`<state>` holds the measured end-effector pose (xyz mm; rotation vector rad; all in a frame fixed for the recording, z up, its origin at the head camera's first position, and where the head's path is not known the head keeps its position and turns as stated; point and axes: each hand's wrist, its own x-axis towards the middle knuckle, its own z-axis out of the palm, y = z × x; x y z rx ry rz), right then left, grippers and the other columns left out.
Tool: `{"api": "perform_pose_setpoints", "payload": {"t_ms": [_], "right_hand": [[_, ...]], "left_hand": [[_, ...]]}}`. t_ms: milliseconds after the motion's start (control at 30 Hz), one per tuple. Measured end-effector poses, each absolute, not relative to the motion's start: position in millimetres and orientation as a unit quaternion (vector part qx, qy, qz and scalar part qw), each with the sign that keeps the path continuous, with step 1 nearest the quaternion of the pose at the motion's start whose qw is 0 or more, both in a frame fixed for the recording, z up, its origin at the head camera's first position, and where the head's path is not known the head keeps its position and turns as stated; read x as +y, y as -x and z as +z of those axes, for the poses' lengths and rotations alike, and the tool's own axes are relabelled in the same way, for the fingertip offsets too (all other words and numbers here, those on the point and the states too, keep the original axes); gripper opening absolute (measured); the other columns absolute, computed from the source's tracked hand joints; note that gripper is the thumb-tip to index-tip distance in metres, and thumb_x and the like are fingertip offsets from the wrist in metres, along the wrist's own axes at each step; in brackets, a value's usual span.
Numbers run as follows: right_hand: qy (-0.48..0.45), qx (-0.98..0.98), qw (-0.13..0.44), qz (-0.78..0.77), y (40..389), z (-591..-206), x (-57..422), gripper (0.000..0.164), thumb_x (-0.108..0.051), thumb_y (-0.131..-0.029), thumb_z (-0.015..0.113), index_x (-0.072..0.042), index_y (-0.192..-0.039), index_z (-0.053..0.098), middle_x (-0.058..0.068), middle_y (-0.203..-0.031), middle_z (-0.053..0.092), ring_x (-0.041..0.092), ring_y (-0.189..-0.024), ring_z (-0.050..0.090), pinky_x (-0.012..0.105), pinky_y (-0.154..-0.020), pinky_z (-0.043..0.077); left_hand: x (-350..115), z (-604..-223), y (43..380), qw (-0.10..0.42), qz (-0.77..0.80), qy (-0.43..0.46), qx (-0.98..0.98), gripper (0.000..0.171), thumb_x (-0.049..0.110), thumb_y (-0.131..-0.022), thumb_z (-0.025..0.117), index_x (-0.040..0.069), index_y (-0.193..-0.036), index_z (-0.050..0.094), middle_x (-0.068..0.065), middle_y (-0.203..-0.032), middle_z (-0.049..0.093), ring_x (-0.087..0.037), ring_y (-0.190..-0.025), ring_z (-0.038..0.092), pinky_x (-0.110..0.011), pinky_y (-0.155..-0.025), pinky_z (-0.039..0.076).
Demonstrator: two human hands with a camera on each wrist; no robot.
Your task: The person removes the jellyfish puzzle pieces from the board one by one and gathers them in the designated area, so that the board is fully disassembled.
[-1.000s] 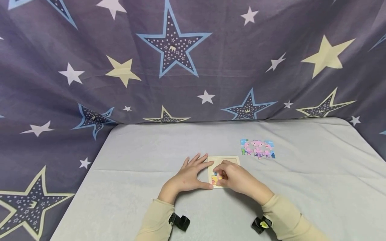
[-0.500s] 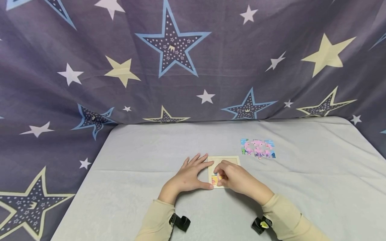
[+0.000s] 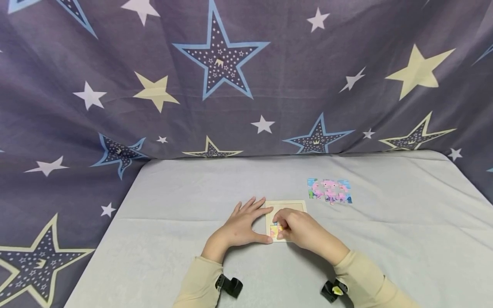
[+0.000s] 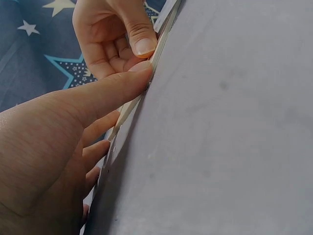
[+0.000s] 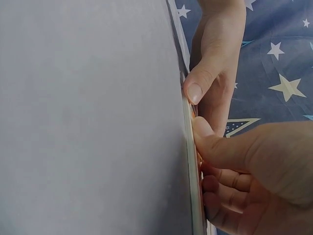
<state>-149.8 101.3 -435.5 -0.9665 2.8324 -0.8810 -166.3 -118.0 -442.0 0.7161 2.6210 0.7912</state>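
A shallow square puzzle tray [image 3: 286,202] with a pale wooden rim lies on the cloth-covered table. My left hand [image 3: 238,226] rests at its left side, fingers spread, with thumb and index finger touching the rim. In the tray's lower left corner sits a yellow and pink puzzle piece [image 3: 274,231], with a bit of blue above it. My right hand [image 3: 304,227] is over the tray, thumb and curled fingers pinching at a puzzle piece beside the yellow patch. Most of that piece is hidden by the fingers. In the right wrist view, the right thumb [image 5: 208,142] presses down just inside the rim.
Behind the tray to the right lies a group of joined puzzle pieces [image 3: 329,185] in pink and blue, with gaps in the picture. Black wrist-worn cameras [image 3: 230,285] sit on both sleeves. A dark star-patterned curtain [image 3: 239,85] stands behind the grey tablecloth [image 3: 173,184].
The right fingers have shifted slightly over the tray's lower left corner. My left hand, the tray and the pieces at the back stay in place.
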Motion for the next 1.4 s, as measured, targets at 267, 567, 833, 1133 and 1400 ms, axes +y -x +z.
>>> {"api": "perform_pose_setpoints", "payload": {"t_ms": [267,567,833,1133,1400], "right_hand": [[0.304,0.906,0.021,-0.295,150.3,-433.5,101.2,0.033,-0.009,-0.077,0.084,-0.011,-0.086,0.052,-0.006,-0.07,0.043,0.006,-0.062,0.039,0.023,-0.056,0.036],[0.342,0.878,0.052,-0.332,151.3,-428.5,109.3,0.033,-0.008,-0.085,0.077,-0.008,-0.102,0.049,-0.007,-0.075,0.049,0.003,-0.064,0.042,0.022,-0.057,0.04],[0.361,0.862,0.055,-0.351,154.5,-432.2,113.5,0.028,-0.008,-0.087,0.074,-0.012,-0.098,0.047,-0.006,-0.077,0.051,0.004,-0.068,0.047,0.023,-0.06,0.043],[0.341,0.854,0.075,-0.386,155.8,-430.0,112.4,0.023,-0.001,-0.088,0.072,-0.012,-0.094,0.053,-0.006,-0.079,0.06,0.005,-0.072,0.055,0.024,-0.063,0.05],[0.329,0.852,0.086,-0.397,159.0,-422.4,117.6,0.021,0.002,-0.09,0.069,-0.014,-0.092,0.055,-0.005,-0.077,0.06,0.005,-0.068,0.054,0.024,-0.061,0.048]], "left_hand": [[-117.2,-441.8,166.9,0.154,0.277,-0.248,0.916,0.084,0.052,-0.078,0.078,0.026,-0.15,0.045,0.005,-0.163,0.02,-0.02,-0.152,0.005,-0.052,-0.12,-0.003],[-117.3,-442.0,167.7,0.148,0.269,-0.252,0.918,0.084,0.053,-0.078,0.077,0.026,-0.151,0.045,0.005,-0.163,0.021,-0.022,-0.152,0.005,-0.052,-0.12,-0.003],[-117.9,-441.8,166.8,0.15,0.27,-0.253,0.917,0.084,0.054,-0.079,0.077,0.026,-0.151,0.044,0.005,-0.163,0.021,-0.022,-0.152,0.005,-0.052,-0.12,-0.003],[-117.0,-441.0,166.4,0.153,0.273,-0.25,0.916,0.084,0.052,-0.078,0.078,0.026,-0.151,0.044,0.004,-0.163,0.02,-0.022,-0.152,0.005,-0.052,-0.12,-0.003],[-118.1,-441.8,166.5,0.152,0.272,-0.252,0.916,0.084,0.054,-0.079,0.077,0.027,-0.151,0.044,0.005,-0.164,0.019,-0.022,-0.152,0.005,-0.052,-0.12,-0.004]]}}
